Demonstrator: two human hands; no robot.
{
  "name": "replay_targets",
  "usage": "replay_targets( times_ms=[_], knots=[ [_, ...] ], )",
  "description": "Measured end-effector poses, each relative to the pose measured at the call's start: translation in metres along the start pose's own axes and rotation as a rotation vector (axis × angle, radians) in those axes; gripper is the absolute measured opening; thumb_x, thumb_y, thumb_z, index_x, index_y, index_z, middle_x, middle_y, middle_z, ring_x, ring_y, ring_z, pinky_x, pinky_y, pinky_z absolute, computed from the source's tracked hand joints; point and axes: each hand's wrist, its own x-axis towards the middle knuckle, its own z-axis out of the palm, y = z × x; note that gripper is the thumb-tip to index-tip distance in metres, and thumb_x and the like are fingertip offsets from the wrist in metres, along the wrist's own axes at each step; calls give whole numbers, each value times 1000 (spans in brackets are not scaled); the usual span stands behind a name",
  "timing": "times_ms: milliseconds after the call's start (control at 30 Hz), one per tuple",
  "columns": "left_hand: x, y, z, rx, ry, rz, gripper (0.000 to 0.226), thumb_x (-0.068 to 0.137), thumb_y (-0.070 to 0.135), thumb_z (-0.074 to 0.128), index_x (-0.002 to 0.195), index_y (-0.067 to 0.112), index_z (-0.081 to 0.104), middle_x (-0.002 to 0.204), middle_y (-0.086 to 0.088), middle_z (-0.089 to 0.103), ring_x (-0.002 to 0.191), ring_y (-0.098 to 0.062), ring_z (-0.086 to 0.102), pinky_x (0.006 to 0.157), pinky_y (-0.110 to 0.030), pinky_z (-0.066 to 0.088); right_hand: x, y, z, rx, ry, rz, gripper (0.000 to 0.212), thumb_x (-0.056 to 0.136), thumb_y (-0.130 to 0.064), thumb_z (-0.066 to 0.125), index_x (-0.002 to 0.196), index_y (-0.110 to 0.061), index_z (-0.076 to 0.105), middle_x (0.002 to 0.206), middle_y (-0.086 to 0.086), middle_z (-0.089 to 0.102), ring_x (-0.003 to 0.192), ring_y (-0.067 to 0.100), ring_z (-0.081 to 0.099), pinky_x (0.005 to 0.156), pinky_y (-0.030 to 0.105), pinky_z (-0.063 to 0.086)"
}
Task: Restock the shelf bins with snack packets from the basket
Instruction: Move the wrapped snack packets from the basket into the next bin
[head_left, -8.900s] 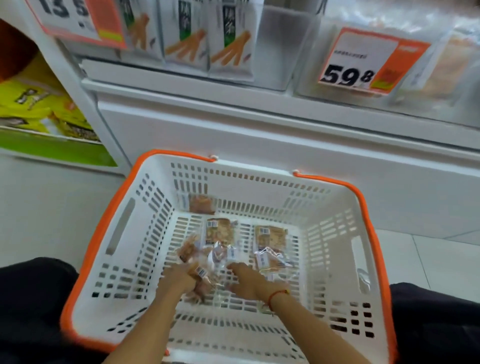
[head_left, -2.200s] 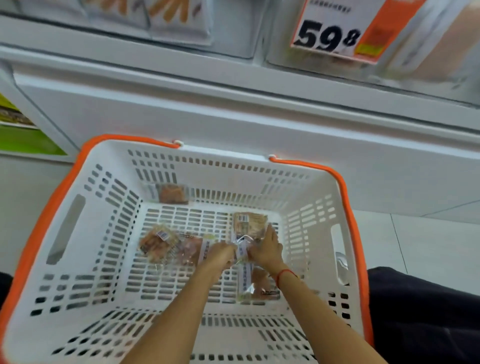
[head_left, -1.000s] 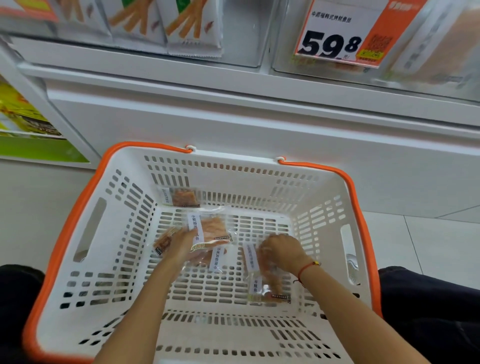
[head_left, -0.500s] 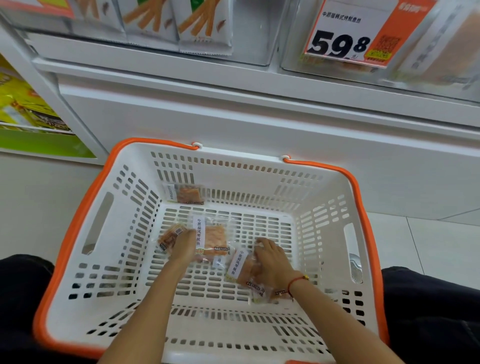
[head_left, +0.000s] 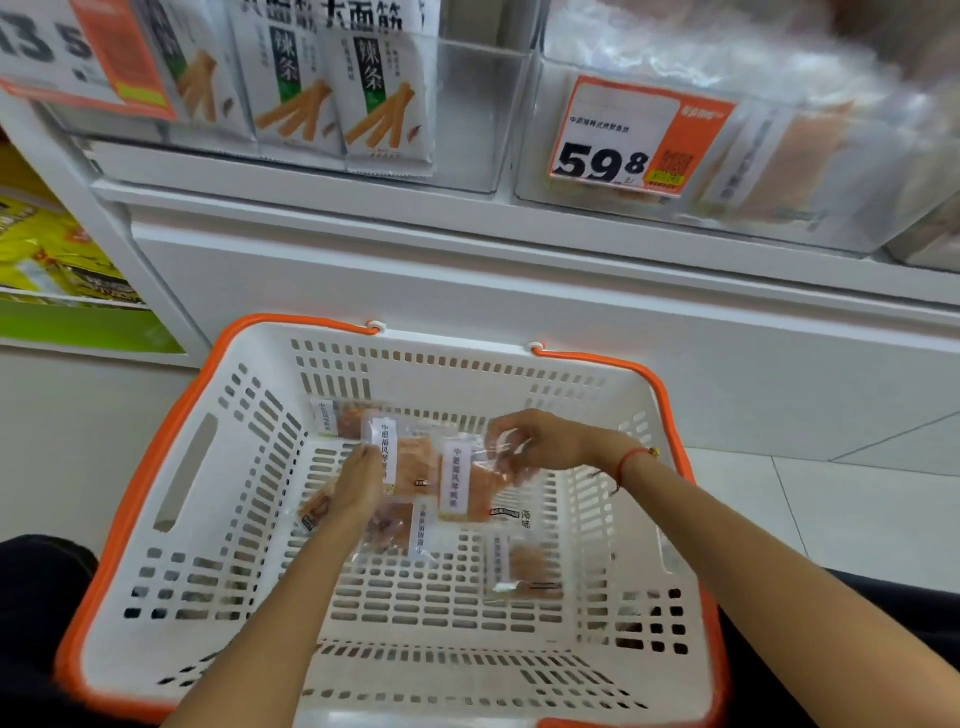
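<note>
We look down into a white slotted shopping basket (head_left: 171, 566) with an orange rim, set on the floor against the base of a white shelf unit (head_left: 467, 270). Our left hand (head_left: 358, 486) hides most of what it grips: its fingers curl around a clutch of clear snack packets (head_left: 405, 462), and how many are in that bunch we cannot tell, since they overlap and blur together. Our right hand (head_left: 545, 441) pinches the top edge of another clear packet (head_left: 462, 483), which hangs just above the basket floor with its white label strip facing us; the fingertips are lost in the glare of the film. One packet (head_left: 522, 569) lies flat on the basket floor at about 5 o'clock from the hands, soft with blur. Another packet (head_left: 330, 418) leans against the far wall at 11 o'clock, half covered by the held bunch. A red cord circles the right wrist (head_left: 626, 460).

The near rim of the basket and both forearms are cut off by the bottom edge. Up at 12 o'clock, a clear shelf bin (head_left: 852, 228) behind a price tag (head_left: 639, 137) is smeared, its contents unreadable. The bin at 11 o'clock holds upright spicy-strip packets (head_left: 384, 98). The basket floor toward 7 o'clock is open, as is the tiled floor (head_left: 831, 499) at 3 o'clock
</note>
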Motion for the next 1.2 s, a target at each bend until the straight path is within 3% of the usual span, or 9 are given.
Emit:
replay_targets(
  times_ms=[200, 400, 567, 700, 767, 867, 1033, 1100, 1200],
  knots=[
    [-34, 58, 3, -120, -203, 103, 62, 99, 50, 28, 148, 12, 28, 151, -17, 29, 136, -29, 35, 111, -52, 29, -18, -43, -31, -4, 115, -37, 16, 92, -1, 55, 100, -14, 51, 84, 6, 62, 68, 14, 62, 60, 18, 52],
    [-87, 109, -2, -161, -472, 341, 54, 77, 82, 26, 113, 54, 56, 124, 15, 59, 116, -10, 53, 110, -47, 27, -51, -68, -58, 27, 352, -106, 18, 88, 3, 59, 100, -9, 61, 91, 15, 64, 63, 22, 62, 52, 18, 53],
    [-109, 142, 2, -70, -408, 575, 29, 93, 28, 56, 119, 36, 47, 134, 3, 54, 113, -11, 55, 100, -31, 40, -92, -101, -92, -139, 433, -121, 19, 88, -3, 62, 104, -11, 61, 90, 10, 65, 66, 23, 62, 56, 24, 54],
    [-127, 174, 7, -127, -405, 751, 35, 94, 19, 54, 121, 41, 47, 117, 13, 63, 105, 1, 60, 83, -16, 51, -141, -136, -117, -574, 663, -151, 36, 86, -21, 67, 120, -14, 57, 105, -1, 60, 97, 17, 57, 83, 30, 46],
    [-139, 190, 9, -182, -409, 823, 35, 94, 20, 54, 122, 40, 48, 117, 15, 64, 107, 1, 60, 86, -17, 51, -163, -147, -130, -670, 818, -158, 55, 80, -32, 73, 126, -16, 49, 122, 1, 52, 111, 18, 49, 90, 32, 44],
    [-155, 222, 11, -187, -422, 948, 36, 94, 20, 53, 124, 40, 47, 120, 19, 62, 111, 6, 56, 88, -12, 47, -189, -157, -157, -398, 875, -86, 79, 70, -31, 82, 134, -16, 39, 126, 4, 45, 112, 20, 47, 95, 34, 43],
    [-182, 298, 3, -134, -421, 1101, 26, 97, 19, 49, 114, 38, 50, 105, 27, 60, 93, 20, 57, 70, 0, 43, -215, -157, -198, 298, 657, -243, 22, 75, -15, 76, 97, -15, 72, 97, -2, 74, 92, 10, 69, 81, 25, 52],
    [-181, 322, -2, 10, -400, 1155, 27, 96, 21, 52, 112, 43, 51, 107, 28, 59, 95, 19, 56, 76, -3, 46, -210, -153, -209, 292, 679, -256, 20, 81, -16, 71, 100, -9, 72, 100, -1, 74, 94, 9, 69, 79, 23, 54],
    [-169, 343, -10, 183, -221, 1175, 31, 89, 27, 64, 119, 32, 57, 110, 19, 63, 106, 2, 59, 94, -23, 46, -193, -153, -220, 164, 878, -307, 18, 82, -12, 72, 98, -4, 72, 98, 11, 73, 91, 18, 68, 87, 38, 55]
  ],
)
